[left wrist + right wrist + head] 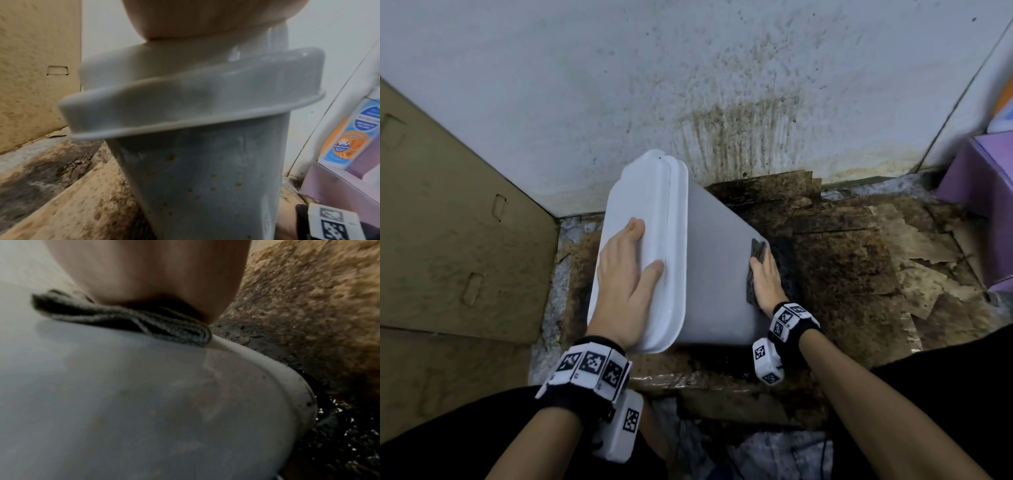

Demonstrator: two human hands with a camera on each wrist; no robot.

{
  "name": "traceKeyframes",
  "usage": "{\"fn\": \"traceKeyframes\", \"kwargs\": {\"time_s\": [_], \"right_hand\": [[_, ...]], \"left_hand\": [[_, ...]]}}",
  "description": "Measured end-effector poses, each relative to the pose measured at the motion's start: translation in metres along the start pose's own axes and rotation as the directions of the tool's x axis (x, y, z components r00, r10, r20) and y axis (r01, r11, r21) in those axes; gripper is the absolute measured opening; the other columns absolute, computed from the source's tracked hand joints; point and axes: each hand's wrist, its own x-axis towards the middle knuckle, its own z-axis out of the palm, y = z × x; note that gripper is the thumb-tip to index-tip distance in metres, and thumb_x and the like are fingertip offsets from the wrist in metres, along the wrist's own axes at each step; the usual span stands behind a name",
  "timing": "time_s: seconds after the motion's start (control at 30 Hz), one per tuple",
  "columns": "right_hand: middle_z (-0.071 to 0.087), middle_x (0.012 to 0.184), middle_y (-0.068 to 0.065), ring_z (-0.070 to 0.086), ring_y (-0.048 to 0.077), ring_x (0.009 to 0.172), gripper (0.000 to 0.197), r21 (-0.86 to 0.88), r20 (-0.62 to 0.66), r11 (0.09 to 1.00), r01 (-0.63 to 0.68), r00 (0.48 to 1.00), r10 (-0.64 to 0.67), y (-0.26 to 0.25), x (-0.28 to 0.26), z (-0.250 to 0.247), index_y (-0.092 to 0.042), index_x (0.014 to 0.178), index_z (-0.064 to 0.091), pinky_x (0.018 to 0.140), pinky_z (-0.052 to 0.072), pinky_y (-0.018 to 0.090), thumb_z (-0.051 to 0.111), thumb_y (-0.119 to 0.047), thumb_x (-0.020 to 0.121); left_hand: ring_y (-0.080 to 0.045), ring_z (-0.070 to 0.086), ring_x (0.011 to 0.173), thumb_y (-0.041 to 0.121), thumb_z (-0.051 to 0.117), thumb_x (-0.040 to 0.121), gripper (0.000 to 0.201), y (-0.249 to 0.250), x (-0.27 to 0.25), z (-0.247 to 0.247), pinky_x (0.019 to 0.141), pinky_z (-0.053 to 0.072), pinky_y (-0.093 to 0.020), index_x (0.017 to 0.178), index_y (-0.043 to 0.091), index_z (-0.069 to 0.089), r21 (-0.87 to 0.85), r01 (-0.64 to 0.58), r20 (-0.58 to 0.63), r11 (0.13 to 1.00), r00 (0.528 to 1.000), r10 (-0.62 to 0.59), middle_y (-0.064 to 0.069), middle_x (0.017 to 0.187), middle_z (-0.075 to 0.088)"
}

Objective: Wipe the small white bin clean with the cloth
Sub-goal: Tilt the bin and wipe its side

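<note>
The small white bin [709, 260] leans tilted, its lidded top [647, 212] toward the left and its base to the right on the stained floor. My left hand [628, 270] lies flat on the lid with straight fingers, steadying it. My right hand [765, 274] presses a folded dark grey cloth [756, 255] flat against the bin's side near the base edge. In the right wrist view the cloth [123, 321] sits folded under my palm on the bin wall [123, 402]. The left wrist view shows the bin's rim [185, 100] and brown specks on its wall [205, 186].
A dirty white wall [688, 85] stands behind the bin. A cardboard box [448, 222] is on the left. Stained, wet cardboard sheets [842, 257] cover the floor on the right. A purple box [976, 178] sits at the far right.
</note>
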Motion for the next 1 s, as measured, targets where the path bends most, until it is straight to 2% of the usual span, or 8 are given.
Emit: {"fn": "traceKeyframes", "kwargs": {"time_s": [0.1,0.27,0.4,0.53,0.63,0.8,0.9,1.0], "right_hand": [[0.004,0.168,0.0,0.003,0.015,0.154,0.061,0.035,-0.037,0.999,-0.013,0.999,0.015,-0.003,0.003,0.006,-0.02,0.16,0.004,0.125,-0.001,0.036,0.027,-0.037,0.106],[0.005,0.168,0.002,0.003,0.016,0.155,0.059,0.106,-0.1,0.993,-0.048,0.993,0.058,-0.011,-0.005,0.017,-0.017,0.16,0.006,0.125,-0.001,0.038,0.025,-0.034,0.107],[0.002,0.168,-0.002,-0.002,0.012,0.154,0.06,0.168,-0.113,0.986,-0.015,0.993,0.034,-0.032,-0.043,0.032,-0.018,0.16,0.005,0.125,-0.003,0.037,0.027,-0.035,0.107],[0.004,0.165,-0.01,-0.001,0.007,0.153,0.058,0.012,-0.099,0.982,0.186,0.978,-0.184,-0.054,-0.095,0.053,-0.017,0.159,0.009,0.123,-0.002,0.029,0.018,-0.037,0.105],[-0.001,0.159,-0.025,-0.003,-0.005,0.149,0.057,0.045,-0.089,0.964,0.261,0.962,-0.257,-0.058,-0.12,0.063,-0.028,0.16,0.002,0.122,-0.004,0.024,0.022,-0.038,0.107],[0.005,0.167,-0.013,-0.001,-0.003,0.152,0.062,-0.071,-0.117,0.881,0.467,0.874,-0.472,-0.024,-0.12,0.053,-0.026,0.16,0.007,0.122,0.0,0.019,0.018,-0.048,0.103],[0.004,0.167,-0.013,-0.001,-0.003,0.151,0.064,-0.046,-0.134,0.916,0.399,0.906,-0.401,0.005,-0.112,0.048,-0.027,0.16,0.007,0.124,0.002,0.025,0.016,-0.051,0.101],[0.002,0.167,-0.012,0.0,0.0,0.152,0.063,0.038,-0.169,0.98,0.197,0.968,-0.188,0.026,-0.1,0.042,-0.029,0.16,0.006,0.126,0.001,0.032,0.018,-0.05,0.101]], "left_hand": [[0.009,0.012,0.138,0.05,0.037,0.092,0.065,0.0,0.0,0.0,0.118,0.01,-0.026,0.152,0.025,0.027,0.009,-0.001,-0.002,1.0,1.0,0.001,0.02,0.15,0.023],[0.006,0.014,0.138,0.051,0.034,0.089,0.07,0.003,-0.001,-0.003,0.116,0.009,-0.022,0.152,0.021,0.029,0.019,0.012,-0.017,1.0,1.0,-0.012,0.007,0.158,0.026],[-0.007,0.02,0.143,0.051,0.034,0.088,0.071,0.008,-0.001,-0.001,0.117,0.011,-0.027,0.151,0.019,0.031,0.042,-0.001,-0.021,0.999,1.0,0.002,0.003,0.158,0.029],[-0.012,0.022,0.143,0.051,0.032,0.088,0.072,0.007,0.0,-0.001,0.117,0.011,-0.025,0.151,0.015,0.031,0.062,-0.012,-0.03,0.998,0.999,0.014,-0.001,0.157,0.031],[-0.013,0.022,0.143,0.05,0.032,0.088,0.072,0.007,0.0,0.0,0.117,0.011,-0.025,0.15,0.014,0.032,0.063,-0.017,-0.04,0.998,0.999,0.019,-0.002,0.156,0.032],[-0.011,0.021,0.143,0.049,0.035,0.088,0.071,0.011,-0.001,0.003,0.116,0.01,-0.023,0.15,0.016,0.033,0.055,-0.023,-0.04,0.998,0.999,0.025,0.0,0.156,0.032],[-0.008,0.02,0.143,0.049,0.036,0.087,0.07,0.01,-0.001,0.003,0.116,0.01,-0.024,0.15,0.017,0.033,0.044,-0.015,-0.04,0.999,0.999,0.016,0.002,0.156,0.031],[-0.008,0.02,0.143,0.05,0.036,0.087,0.071,0.011,-0.001,0.003,0.117,0.011,-0.025,0.15,0.018,0.033,0.031,-0.017,-0.039,0.999,0.999,0.018,0.003,0.156,0.031]]}}
